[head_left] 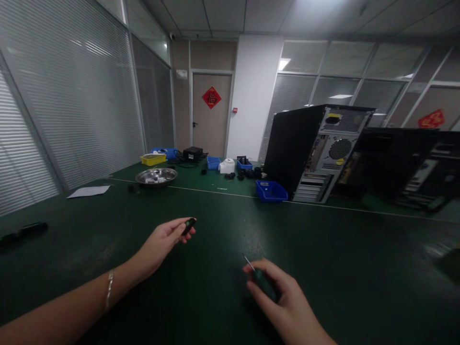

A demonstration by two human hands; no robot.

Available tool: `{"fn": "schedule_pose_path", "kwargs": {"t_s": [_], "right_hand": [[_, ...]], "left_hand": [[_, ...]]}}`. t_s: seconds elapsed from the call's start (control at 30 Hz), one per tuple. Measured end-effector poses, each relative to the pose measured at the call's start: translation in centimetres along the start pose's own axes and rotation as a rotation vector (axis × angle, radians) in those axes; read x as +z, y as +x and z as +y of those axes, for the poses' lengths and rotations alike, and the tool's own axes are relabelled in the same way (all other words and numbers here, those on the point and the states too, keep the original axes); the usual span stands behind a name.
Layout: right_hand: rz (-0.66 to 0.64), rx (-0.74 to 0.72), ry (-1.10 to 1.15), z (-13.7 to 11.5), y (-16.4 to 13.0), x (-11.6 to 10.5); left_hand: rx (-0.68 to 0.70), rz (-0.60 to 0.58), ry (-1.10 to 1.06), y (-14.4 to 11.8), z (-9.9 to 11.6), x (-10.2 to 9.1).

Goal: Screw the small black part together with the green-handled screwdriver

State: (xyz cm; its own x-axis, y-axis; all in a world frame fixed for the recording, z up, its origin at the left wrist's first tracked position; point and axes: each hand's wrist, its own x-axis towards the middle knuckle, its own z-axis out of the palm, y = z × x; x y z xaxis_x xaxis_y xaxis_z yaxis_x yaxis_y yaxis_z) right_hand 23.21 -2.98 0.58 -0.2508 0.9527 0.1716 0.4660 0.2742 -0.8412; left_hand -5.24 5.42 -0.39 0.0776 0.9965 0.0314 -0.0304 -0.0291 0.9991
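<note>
Tabletop [215,206] here is deep green, so anything dark that drops could be hard to spot against it. Now the screwdriver [264,282]: a slack hold could let its bare shaft slip and jab someone's fingers. And that small black piece [189,225], with so little gripped, might pop free! Look at the pose: left hand [161,245] stretched forward above the table, thumb and fingers pinched around the piece. Right hand [282,290], lower and nearer, fingers curled about the green handle, shaft slanting up and leftward, well apart from the piece.
</note>
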Motion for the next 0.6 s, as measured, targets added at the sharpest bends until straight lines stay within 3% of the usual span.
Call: {"fn": "schedule_pose_path", "kwargs": {"t_s": [0.1, 0.2, 0.4, 0.6], "right_hand": [[0.007, -0.003, -0.012, -0.1, -0.1, 0.0], [0.005, -0.009, -0.01, -0.2, 0.0, 0.2], [-0.051, 0.016, 0.044, -0.6, -0.2, 0.1], [-0.101, -0.097, 0.083, -0.9, -0.1, -0.2]], "left_hand": [[-0.011, -0.186, 0.041, -1.5, 0.3, 1.6], [-0.051, -0.295, -0.02, -2.3, 0.7, 2.4], [-0.112, -0.395, -0.166, -3.1, 1.2, 3.1], [-0.168, -0.459, -0.078, -3.5, 1.0, 4.1]]}}
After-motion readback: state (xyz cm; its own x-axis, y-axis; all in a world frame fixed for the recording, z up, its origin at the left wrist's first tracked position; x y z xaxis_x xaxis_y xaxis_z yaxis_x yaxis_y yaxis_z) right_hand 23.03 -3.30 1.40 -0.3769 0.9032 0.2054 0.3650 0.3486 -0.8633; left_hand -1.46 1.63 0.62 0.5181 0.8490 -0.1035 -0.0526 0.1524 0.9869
